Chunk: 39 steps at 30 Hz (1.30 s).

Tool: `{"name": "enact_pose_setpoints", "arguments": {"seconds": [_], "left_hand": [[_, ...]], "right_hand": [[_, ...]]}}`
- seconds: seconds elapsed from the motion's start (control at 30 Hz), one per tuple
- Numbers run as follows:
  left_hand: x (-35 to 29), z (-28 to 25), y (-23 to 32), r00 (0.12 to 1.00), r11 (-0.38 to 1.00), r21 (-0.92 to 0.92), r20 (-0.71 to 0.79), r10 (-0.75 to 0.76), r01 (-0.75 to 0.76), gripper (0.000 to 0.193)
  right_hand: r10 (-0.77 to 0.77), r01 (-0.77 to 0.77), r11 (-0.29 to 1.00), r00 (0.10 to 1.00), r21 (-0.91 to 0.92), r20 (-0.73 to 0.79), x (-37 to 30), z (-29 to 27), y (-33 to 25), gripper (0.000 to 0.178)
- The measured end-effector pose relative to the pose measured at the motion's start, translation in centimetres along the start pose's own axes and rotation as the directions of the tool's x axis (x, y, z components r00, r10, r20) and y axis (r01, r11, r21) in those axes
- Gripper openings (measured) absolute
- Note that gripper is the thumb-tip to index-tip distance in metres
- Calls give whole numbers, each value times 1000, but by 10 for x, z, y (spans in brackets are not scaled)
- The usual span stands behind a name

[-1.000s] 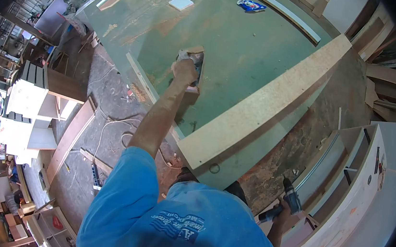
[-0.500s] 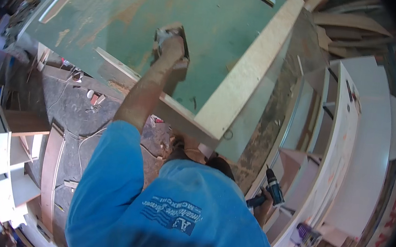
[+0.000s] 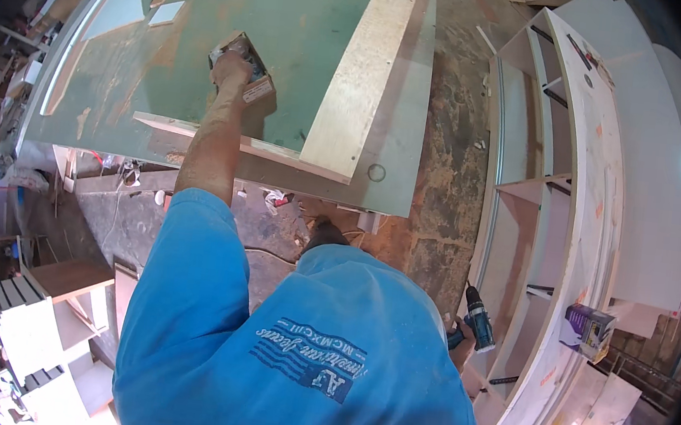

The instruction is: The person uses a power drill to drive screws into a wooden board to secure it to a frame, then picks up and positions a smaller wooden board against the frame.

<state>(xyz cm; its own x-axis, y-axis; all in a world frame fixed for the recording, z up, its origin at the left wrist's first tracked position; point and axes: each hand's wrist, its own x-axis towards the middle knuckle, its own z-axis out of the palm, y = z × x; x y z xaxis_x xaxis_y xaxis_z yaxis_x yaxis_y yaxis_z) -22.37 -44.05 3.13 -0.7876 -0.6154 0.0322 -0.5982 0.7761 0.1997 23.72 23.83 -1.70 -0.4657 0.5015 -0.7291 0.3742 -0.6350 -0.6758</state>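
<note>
My left arm stretches over the green tabletop [image 3: 309,35] to a small open cardboard box [image 3: 259,89]. My left hand [image 3: 232,68] reaches into this box; its fingers are hidden inside, as are most of the contents. A pale wooden frame [image 3: 362,82] lies around the box's near and right sides, its two boards meeting at a corner. Low at my right side, my right hand [image 3: 462,346] is wrapped round the grip of a cordless drill [image 3: 478,320]. The drill's bit points up and away from my body.
A long white cabinet carcass [image 3: 554,193] with black strips lies along the right, a purple box [image 3: 588,331] on its edge. White offcuts [image 3: 165,13] rest on the tabletop's left. A cable [image 3: 268,255] trails across the floor, and white panels [image 3: 33,334] are stacked at lower left.
The view has turned, so the table and frame appear further left and the cabinet nearer. My left hand stays at the cardboard box, and my right hand still holds the drill.
</note>
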Motion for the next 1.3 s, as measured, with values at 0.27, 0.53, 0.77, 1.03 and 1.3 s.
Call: {"name": "enact_pose_setpoints", "arguments": {"seconds": [0.27,0.53,0.77,1.03,1.3], "left_hand": [[-57,-45,9,956,635,-772,-187,-227,0,23],[-290,-46,9,939,-291,-893,335,80,343,15],[-376,-43,54,738,-297,-691,516,436,659,16],[-350,-73,25,664,-311,-601,549,507,736,13],[-333,-82,3,618,-259,-582,584,527,771,17]], "right_hand": [[24,-27,996,999,-85,-39,-11,-31,-9,21],[-187,317,913,884,-255,429,-42,71,-52,23],[-192,515,825,642,-232,743,-105,167,-69,22],[-62,615,753,422,-235,904,-145,218,-29,36],[-84,640,725,449,-255,890,-167,227,12,45]]}}
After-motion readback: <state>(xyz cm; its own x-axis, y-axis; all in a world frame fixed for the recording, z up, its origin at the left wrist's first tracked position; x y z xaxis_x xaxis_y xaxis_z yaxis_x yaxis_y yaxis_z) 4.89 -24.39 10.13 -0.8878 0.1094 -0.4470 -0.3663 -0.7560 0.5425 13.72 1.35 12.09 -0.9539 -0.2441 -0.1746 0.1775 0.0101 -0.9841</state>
